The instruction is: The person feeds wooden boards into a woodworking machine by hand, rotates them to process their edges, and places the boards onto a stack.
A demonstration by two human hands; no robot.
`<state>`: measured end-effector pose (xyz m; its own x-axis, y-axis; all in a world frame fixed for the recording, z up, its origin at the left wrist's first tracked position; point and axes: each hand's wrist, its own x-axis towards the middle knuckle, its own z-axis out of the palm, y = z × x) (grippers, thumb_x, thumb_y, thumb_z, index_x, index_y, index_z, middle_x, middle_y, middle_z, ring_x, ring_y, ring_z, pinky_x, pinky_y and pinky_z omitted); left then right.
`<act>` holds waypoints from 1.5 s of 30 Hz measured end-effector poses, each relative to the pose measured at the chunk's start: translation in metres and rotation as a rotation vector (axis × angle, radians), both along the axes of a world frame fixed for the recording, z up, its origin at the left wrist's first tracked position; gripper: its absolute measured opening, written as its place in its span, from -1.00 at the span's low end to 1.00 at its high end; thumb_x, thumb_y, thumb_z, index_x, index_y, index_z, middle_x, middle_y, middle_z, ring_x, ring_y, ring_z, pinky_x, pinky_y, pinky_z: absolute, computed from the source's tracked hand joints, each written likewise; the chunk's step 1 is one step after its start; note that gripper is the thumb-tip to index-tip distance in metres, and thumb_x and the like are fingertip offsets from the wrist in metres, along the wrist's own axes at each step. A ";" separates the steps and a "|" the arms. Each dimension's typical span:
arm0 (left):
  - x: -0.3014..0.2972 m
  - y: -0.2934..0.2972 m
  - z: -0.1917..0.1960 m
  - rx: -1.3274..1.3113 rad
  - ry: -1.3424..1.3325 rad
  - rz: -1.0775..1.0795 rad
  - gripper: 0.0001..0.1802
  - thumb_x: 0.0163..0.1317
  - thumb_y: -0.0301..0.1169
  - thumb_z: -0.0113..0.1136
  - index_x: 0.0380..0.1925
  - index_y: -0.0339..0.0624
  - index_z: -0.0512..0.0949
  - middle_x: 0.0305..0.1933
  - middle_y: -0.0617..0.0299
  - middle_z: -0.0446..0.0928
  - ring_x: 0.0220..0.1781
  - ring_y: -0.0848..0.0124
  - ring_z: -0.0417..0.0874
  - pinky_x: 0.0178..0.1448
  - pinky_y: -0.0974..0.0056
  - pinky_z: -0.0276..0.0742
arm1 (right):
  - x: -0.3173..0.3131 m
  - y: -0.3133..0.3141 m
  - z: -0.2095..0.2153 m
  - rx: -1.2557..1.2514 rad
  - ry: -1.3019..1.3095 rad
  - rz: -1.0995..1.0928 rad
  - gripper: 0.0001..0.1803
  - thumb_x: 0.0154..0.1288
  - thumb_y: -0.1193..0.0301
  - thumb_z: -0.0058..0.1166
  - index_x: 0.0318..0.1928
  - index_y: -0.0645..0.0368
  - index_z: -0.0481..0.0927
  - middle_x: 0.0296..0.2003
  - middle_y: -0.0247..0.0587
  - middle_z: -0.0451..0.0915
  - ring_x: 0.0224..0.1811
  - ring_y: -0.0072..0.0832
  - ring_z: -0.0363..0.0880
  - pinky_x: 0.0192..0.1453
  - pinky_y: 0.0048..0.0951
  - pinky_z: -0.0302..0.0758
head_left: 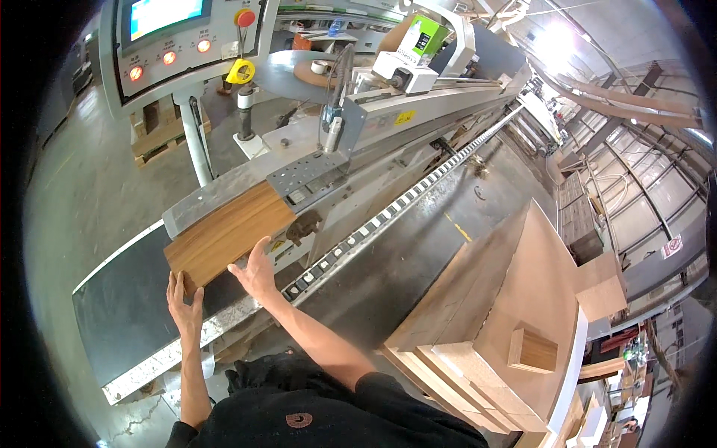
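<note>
A flat wood-grain board (230, 230) lies on the dark bed of a large machine, its far long side along a grey metal fence (216, 201). At the board's near left corner is my left hand (185, 306), fingers stretched out with the tips against the end edge and the thumb apart. My right hand (256, 275) is at the near long edge, thumb and fingers spread, fingertips at the board's rim. Neither hand is wrapped round the board. Just past the board's far end sits a perforated metal plate (306, 175).
A control panel (187, 45) with lit buttons and a red knob stands at the upper left. Along the machine runs a toothed track (403, 201). At the right, a stack of large panels (523, 299) carries a small wood-grain piece (532, 351).
</note>
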<state>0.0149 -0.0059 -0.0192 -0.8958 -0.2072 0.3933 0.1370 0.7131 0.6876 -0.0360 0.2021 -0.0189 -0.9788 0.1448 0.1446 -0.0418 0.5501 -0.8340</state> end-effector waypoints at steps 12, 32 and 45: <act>0.000 0.000 0.004 -0.019 -0.012 -0.001 -0.32 0.13 -0.28 0.35 0.25 -0.32 0.45 0.41 -0.21 0.30 0.42 -0.06 0.34 0.43 0.00 0.31 | 0.000 0.000 0.000 0.002 0.007 0.006 0.31 0.15 0.28 0.36 0.36 0.68 -0.51 0.25 0.61 0.24 0.25 0.25 0.38 0.33 -0.15 0.38; -0.005 0.012 0.013 -0.164 -0.040 0.054 -0.30 -0.04 -0.39 0.44 0.18 -0.32 0.51 0.37 -0.18 0.37 0.42 -0.06 0.32 0.47 -0.03 0.15 | -0.004 0.015 0.006 -0.018 0.027 0.072 0.31 0.16 0.24 0.36 0.33 0.76 -0.48 0.21 0.62 0.27 0.26 0.24 0.37 0.36 -0.16 0.34; -0.033 0.074 0.027 -0.324 -0.040 0.056 -0.30 -0.12 -0.37 0.52 0.12 -0.31 0.55 0.30 -0.17 0.45 0.38 -0.04 0.34 0.37 -0.09 0.13 | -0.038 0.076 -0.001 0.046 -0.047 0.023 0.28 0.10 0.28 0.43 0.35 0.73 -0.36 0.08 0.34 0.49 0.12 0.03 0.54 0.20 -0.23 0.48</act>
<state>-0.0183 0.0685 0.0074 -0.9026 -0.1262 0.4117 0.0690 0.9013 0.4276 -0.0743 0.2781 -0.0195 -0.9877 0.1169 0.1040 -0.0158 0.5870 -0.8094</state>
